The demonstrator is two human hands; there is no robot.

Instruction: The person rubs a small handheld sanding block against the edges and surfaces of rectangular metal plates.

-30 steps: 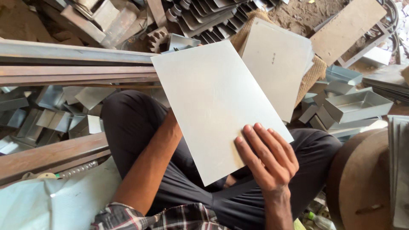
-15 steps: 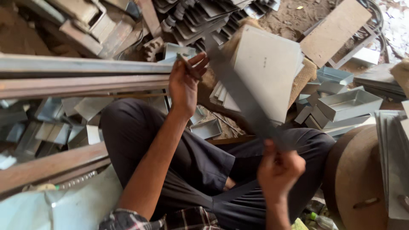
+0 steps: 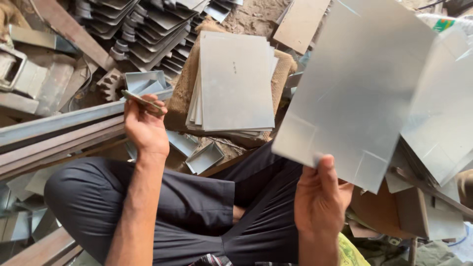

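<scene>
Seated cross-legged in dark trousers (image 3: 197, 207), knees spread, legs filling the lower middle of the view.

Nearest, low on the right: right hand (image 3: 320, 197), raised, fingers (image 3: 327, 170) closed on the lower edge of a large grey metal sheet (image 3: 354, 83), thumb pressed on its near face, the other digits hidden behind. Sheet held up off the lap, tilted, its top reaching toward the upper right corner of the view, faint scribed lines and a notched corner showing near the grip. Just right of it, more cut sheet pieces (image 3: 443, 118) leaning in a stack, overlapping the held sheet's right edge.

On the left, a bare forearm running up from the lap to the left hand (image 3: 145, 125), over the left knee. Fingers there curled shut around a thin flat metal strip or tool (image 3: 143, 101), its ends sticking out on both sides of the grip; exact kind too small to tell.

Between the hands, just beyond the knees: small folded metal trays (image 3: 204, 157) lying on the ground. Further on, a neat stack of flat grey sheets (image 3: 236, 81) resting on a burlap-covered block (image 3: 185, 83). Left of the left hand, long steel bars (image 3: 54, 135) running across, rusty in part, with an open metal box (image 3: 145, 81) just past the hand.

Farthest, at the top: rows of bent dark metal profiles (image 3: 143, 29) nested together, a brown board (image 3: 300, 22) on sandy ground.
</scene>
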